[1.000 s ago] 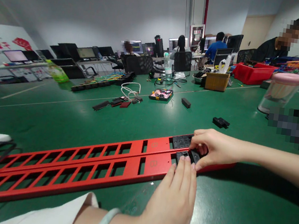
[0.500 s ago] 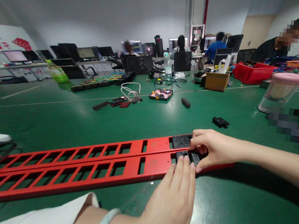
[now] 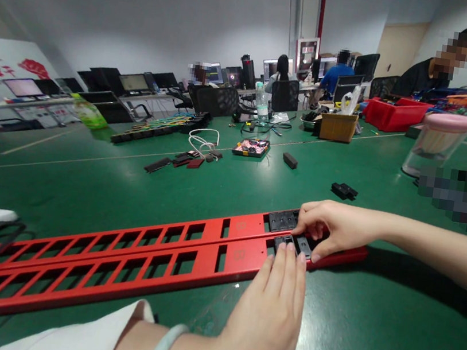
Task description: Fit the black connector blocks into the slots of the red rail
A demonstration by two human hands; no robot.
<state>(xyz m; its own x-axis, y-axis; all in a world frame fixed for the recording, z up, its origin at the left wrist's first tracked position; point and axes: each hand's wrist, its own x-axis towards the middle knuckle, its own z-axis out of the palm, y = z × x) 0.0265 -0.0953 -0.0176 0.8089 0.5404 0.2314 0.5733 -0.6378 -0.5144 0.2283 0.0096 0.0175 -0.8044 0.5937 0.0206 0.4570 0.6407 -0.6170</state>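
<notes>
Right hand: thumb and fingertips apart, at the small block; cannot tell whether they are clamped on it. Left hand: fingers together, laid flat, tips on the neighbouring block. Both blocks sit toward the right end of the near frame, which lies alongside the far frame. Green table; beyond, red bin, pink-lidded cup, grey wall, people at the back. Versus a second ago: small block lies flatter, more exposed; right thumb slightly rightward. Frames long, red, slotted; blocks matte black.
</notes>
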